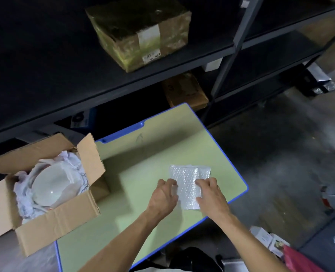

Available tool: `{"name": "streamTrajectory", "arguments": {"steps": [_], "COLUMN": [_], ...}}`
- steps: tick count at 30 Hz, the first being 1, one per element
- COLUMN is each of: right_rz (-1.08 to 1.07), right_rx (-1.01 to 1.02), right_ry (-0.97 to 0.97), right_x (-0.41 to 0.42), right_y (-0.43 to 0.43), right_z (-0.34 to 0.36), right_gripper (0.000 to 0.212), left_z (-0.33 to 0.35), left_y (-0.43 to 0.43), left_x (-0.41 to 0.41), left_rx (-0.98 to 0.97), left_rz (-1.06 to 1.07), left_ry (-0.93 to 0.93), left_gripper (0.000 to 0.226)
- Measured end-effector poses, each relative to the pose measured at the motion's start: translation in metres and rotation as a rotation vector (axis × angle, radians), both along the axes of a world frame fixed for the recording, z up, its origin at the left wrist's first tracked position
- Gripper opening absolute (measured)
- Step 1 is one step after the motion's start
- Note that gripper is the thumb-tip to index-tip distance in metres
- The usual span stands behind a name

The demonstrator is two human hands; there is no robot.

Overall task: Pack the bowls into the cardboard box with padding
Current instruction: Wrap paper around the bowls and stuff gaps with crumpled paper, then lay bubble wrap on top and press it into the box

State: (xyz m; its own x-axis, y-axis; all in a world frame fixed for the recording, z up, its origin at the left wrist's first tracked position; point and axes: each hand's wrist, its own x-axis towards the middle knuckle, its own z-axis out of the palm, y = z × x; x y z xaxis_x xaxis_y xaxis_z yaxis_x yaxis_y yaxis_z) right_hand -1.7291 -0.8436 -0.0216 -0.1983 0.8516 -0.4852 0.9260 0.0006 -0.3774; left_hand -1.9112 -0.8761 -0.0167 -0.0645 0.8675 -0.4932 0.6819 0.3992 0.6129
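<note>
Both your hands are on the bubble wrap [188,185], which lies flat on the green table [162,146] near its right edge. It looks like a small stack of sheets; another piece peeks out at the far right corner.

Your left hand [163,196] has curled fingers, tips pinching the wrap's left edge. Your right hand [211,195] has bent fingers closed over the right side of the top sheet, thumb low on the near edge. Whether either hand has lifted the sheet off the table, cannot tell.

The cardboard box [64,218] sits at the left end of the table, flaps open, overhanging the table's left edge. Inside is a clear bowl [54,185], rim tilted toward the right, nested in crumpled white paper [25,201]. The box and the wrap are well apart.

Far side: dark shelving [45,85] with a taped brown carton [141,32] on the upper level and a flat carton [184,91] lower down. Concrete floor [280,154] at right, with a pink bag [298,260] in the near right corner.
</note>
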Motion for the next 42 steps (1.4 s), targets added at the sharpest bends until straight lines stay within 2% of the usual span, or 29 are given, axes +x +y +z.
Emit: {"name": "streamTrajectory", "arguments": {"steps": [4,7,11,14,16,19,20,27,32,40,42], "right_rz": [0.086,0.167,0.272,0.348,0.367,0.348,0.354,0.477,0.511,0.649,0.692], "right_rx": [-0.039,0.009,0.144,0.201,0.155,0.103,0.108,0.015,-0.003,0.068,0.123], "right_ry": [0.11,0.168,0.181,0.286,0.33,0.322,0.321,0.326,0.386,0.492,0.488], "right_x": [-0.029,-0.049,-0.074,-0.099,-0.115,-0.132,-0.135,-0.145,-0.151,-0.195,-0.21], "right_y": [0.0,0.002,0.011,0.022,0.032,0.042,0.043,0.042,0.036,0.01,0.003], "right_z": [0.001,0.007,0.028,0.05,0.059,0.067,0.068,0.091,0.121,0.154,0.161], "right_gripper": [0.059,0.055,0.064,0.076,0.061,0.014,0.01,0.014,0.005,0.007,0.007], "left_z": [0.007,0.02,0.046,0.057,0.063,0.073,0.076,0.097,0.112,0.13,0.134], "left_y": [-0.02,-0.032,-0.046,-0.053,-0.058,-0.066,-0.07,-0.082,-0.087,-0.11,-0.122], "left_x": [-0.024,-0.039,-0.062,-0.075,-0.082,-0.09,-0.091,-0.088,-0.104,-0.151,-0.166], "left_rx": [-0.003,0.08,0.254,0.369,0.399,0.43,0.439,0.539,0.564,0.512,0.49], "left_rz": [0.174,0.28,0.269,0.213,0.237,0.283,0.285,0.348,0.446,0.585,0.6], "left_ry": [-0.077,-0.129,-0.019,0.088,0.104,0.114,0.112,0.057,0.11,0.132,0.153], "left_gripper": [0.037,0.033,0.04,0.045,0.044,0.04,0.038,0.036,0.036,0.01,0.015]}}
